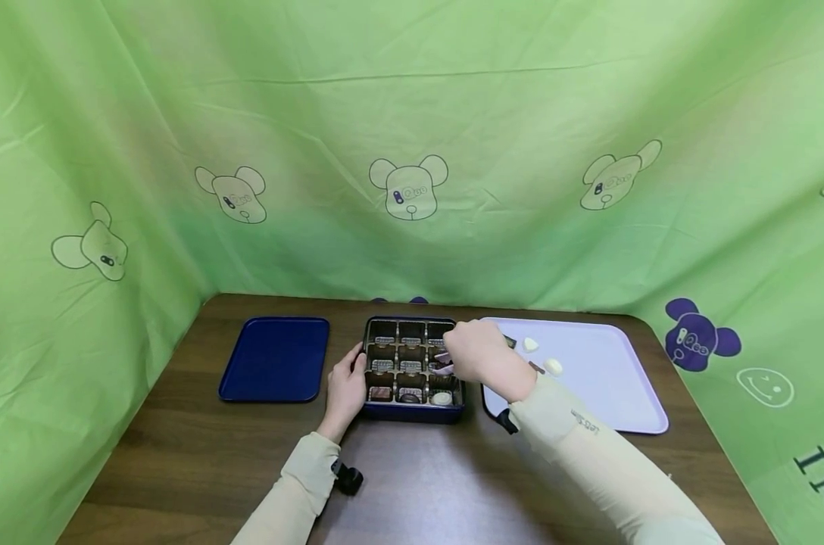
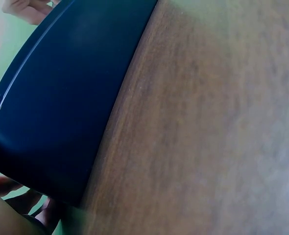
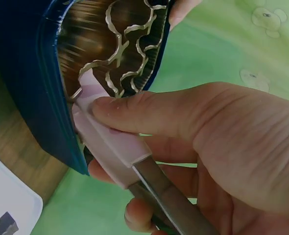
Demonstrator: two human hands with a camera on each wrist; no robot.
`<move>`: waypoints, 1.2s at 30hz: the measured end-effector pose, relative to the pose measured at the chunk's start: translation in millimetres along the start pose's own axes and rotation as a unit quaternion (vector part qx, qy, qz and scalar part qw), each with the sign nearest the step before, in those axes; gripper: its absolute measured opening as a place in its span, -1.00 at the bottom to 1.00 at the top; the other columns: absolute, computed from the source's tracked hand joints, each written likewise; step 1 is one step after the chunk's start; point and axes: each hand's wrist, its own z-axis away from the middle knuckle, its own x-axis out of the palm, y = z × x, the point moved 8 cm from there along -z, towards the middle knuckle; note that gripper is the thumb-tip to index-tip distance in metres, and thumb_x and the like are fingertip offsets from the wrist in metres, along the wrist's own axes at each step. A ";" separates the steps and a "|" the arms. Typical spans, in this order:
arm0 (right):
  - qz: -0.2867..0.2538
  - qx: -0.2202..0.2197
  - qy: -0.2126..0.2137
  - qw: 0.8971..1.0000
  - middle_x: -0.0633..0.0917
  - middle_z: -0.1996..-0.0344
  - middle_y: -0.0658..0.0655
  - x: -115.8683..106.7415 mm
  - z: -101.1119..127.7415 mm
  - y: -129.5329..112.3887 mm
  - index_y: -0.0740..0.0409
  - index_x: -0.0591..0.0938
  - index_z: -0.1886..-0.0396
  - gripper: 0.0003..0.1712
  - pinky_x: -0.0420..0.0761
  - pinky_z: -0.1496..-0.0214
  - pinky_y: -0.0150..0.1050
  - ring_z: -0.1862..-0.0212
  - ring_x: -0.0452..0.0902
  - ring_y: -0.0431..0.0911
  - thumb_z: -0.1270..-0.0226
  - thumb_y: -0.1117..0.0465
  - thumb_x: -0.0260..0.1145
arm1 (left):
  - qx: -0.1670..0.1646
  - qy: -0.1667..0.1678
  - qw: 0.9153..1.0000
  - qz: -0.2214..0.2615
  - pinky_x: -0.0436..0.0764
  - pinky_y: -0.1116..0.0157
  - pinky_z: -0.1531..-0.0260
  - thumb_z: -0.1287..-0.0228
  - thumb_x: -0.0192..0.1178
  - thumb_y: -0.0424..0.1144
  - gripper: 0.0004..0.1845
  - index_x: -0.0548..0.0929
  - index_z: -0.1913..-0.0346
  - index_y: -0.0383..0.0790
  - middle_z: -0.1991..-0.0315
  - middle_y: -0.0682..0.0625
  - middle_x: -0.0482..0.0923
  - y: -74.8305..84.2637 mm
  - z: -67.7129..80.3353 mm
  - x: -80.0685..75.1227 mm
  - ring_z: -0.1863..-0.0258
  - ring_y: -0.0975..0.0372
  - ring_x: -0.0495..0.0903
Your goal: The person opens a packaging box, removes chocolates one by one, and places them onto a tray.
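Observation:
A dark blue box [image 1: 412, 413] holds a clear-brown divided insert [image 1: 410, 356]. Its near row has a square brown chocolate [image 1: 380, 393], a dark oval chocolate [image 1: 409, 397] and a white chocolate [image 1: 442, 398]. At the box's left side my left hand [image 1: 347, 386] holds the wall, with bent fingers [image 2: 24, 200] at the corner. My right hand [image 1: 480, 350] grips tongs [image 3: 117, 139] with pale pink tips and metal arms, thumb on top. Those tips reach down into the right compartment of the middle row; whatever lies between them is hidden.
To the right lies a pale lilac tray [image 1: 603, 378] with white pieces [image 1: 553, 367] and brown ones [image 1: 536, 367], partly behind my right arm. A flat blue tray [image 1: 276, 359] is on the left. Green printed cloth [image 1: 412, 257] hangs around the wooden table [image 1: 180, 462].

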 end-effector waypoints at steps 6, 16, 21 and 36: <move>0.015 -0.012 -0.013 1.000 0.62 0.60 0.03 2.4 -5.1 -6.0 -0.03 0.51 0.72 -0.69 0.61 0.55 0.00 0.55 0.56 -0.02 -0.10 0.22 0.43 | 0.002 0.002 1.000 0.001 0.47 -0.07 -0.25 -0.55 0.06 -0.19 -0.59 0.59 -0.32 -0.25 -0.23 -0.20 0.59 -0.5 -0.9 0.3 -0.27 -0.09 0.53; 0.028 -0.014 -0.023 0.999 0.65 0.58 0.03 6.7 -13.1 -11.2 -0.04 0.53 0.70 -0.64 0.61 0.51 -0.02 0.55 0.57 -0.03 -0.06 0.06 0.56 | 0.001 0.003 1.000 0.002 0.48 -0.07 -0.24 -0.55 0.06 -0.19 -0.60 0.60 -0.31 -0.25 -0.23 -0.21 0.60 -0.8 -0.2 0.4 -0.26 -0.09 0.53; 0.021 -0.013 -0.044 0.999 0.67 0.55 0.06 9.3 -18.2 -10.6 -0.02 0.56 0.67 -0.58 0.65 0.46 0.01 0.52 0.59 -0.02 -0.02 -0.08 0.61 | 0.018 0.011 1.000 0.000 0.49 -0.07 -0.23 -0.53 0.08 -0.24 -0.62 0.62 -0.28 -0.29 -0.19 -0.22 0.62 1.6 -1.1 0.2 -0.24 -0.10 0.56; 0.015 -0.043 -0.024 0.999 0.67 0.52 0.08 7.8 -12.3 -12.4 -0.01 0.54 0.67 -0.63 0.64 0.46 -0.02 0.54 0.57 0.00 -0.08 0.02 0.57 | 0.016 0.011 1.000 0.006 0.48 -0.07 -0.24 -0.53 0.08 -0.22 -0.61 0.62 -0.28 -0.28 -0.20 -0.22 0.62 0.6 -1.3 -0.3 -0.24 -0.10 0.55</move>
